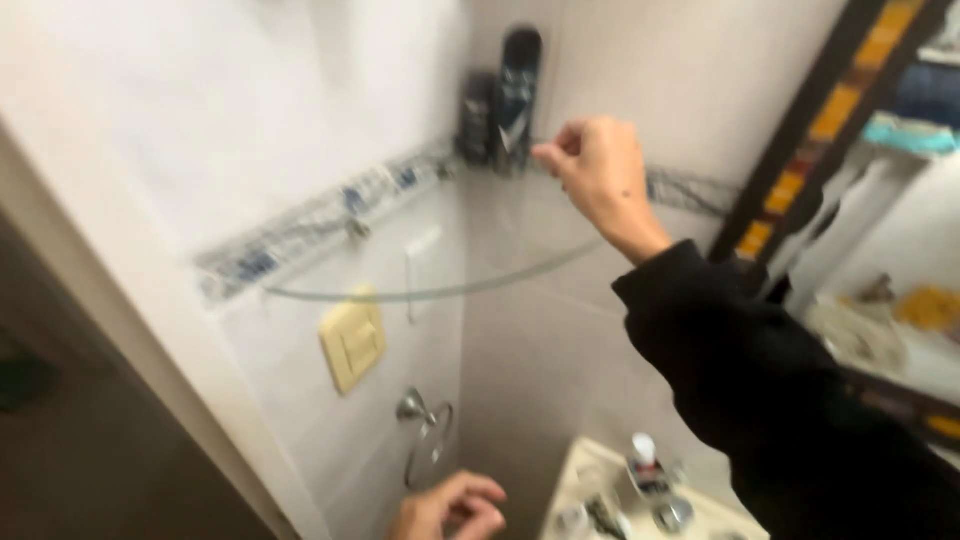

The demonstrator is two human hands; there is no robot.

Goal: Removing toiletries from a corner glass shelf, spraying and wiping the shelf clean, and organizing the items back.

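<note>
Where bottle (518,95) stands, right hand (598,172) nears.

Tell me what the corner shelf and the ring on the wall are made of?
The corner shelf looks like clear glass: the wall tiles show through it and its edge is greenish. The ring looks like shiny, polished metal, silver-grey with bright glints, though the picture is blurry.
</note>
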